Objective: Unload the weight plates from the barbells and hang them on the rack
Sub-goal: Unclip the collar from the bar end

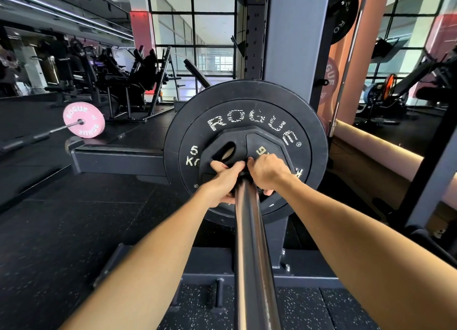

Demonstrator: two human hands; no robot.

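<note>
Gripping the small black plate (249, 146) on the barbell sleeve (249, 243), both hands' fingers (217, 166) curl round its lower edge.

Far beyond and left of the hands: dark gym machines (128, 82) on black rubber flooring (74, 218), before a mirrored wall (29, 57). Straight beyond the hands: grid-framed windows (193, 32). Right of the hands: a peach column (351, 82) above a lit ledge (371, 141); further right, a machine with blue and orange discs (385, 92)
</note>
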